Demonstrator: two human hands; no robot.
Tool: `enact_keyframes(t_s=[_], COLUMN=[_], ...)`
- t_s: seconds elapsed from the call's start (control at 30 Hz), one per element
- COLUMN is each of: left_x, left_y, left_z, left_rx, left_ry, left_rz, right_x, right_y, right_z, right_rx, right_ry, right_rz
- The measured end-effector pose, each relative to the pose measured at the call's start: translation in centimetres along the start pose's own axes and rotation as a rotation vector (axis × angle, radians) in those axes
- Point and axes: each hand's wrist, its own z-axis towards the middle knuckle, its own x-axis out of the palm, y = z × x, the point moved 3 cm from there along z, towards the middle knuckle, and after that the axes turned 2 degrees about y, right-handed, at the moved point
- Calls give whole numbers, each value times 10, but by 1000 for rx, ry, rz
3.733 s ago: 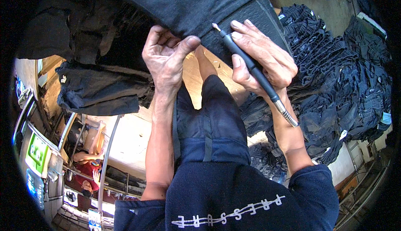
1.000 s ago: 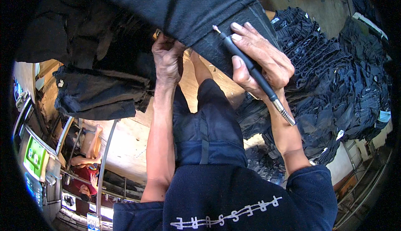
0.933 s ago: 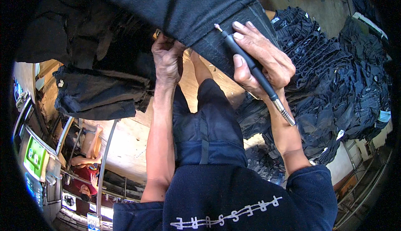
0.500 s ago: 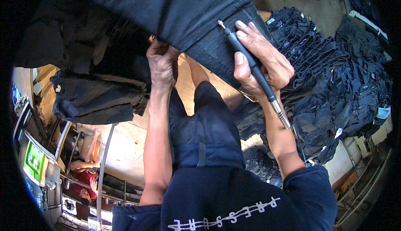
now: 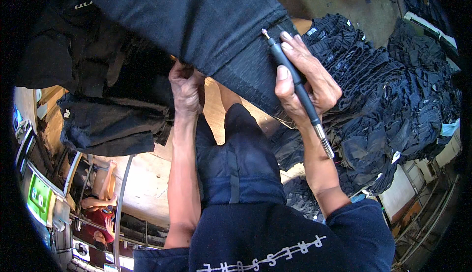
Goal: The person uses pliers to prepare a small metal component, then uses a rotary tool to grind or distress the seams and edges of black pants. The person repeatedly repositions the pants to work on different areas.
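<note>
A slim black pen-shaped tool (image 5: pixel 294 82) slants through the right grip (image 5: pixel 307 82), its tip apparently touching cloth. The dark denim garment (image 5: pixel 196 21) stretches taut above the left grip (image 5: pixel 187 87).

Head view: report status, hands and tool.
Right hand grips pen-shaped rotary tool, tip on dark denim leg. Left hand grips denim's lower edge. Nothing blocking; dark garment pile at right.

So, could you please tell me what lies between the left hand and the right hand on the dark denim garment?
In the head view, only dark denim garment spans from left hand to right hand.
</note>
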Motion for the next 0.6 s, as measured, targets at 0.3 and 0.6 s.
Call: enact_keyframes(t_s=[0.3,0.6], left_x=[6,-11], left_y=[-4,4], left_z=[1,-2], left_rx=[7,-98], left_ry=[38,-46], left_rz=[-54,143], right_x=[-1,1], right_y=[-2,3], right_z=[0,0], right_rx=[31,-24], right_ry=[17,34], right_rz=[3,5])
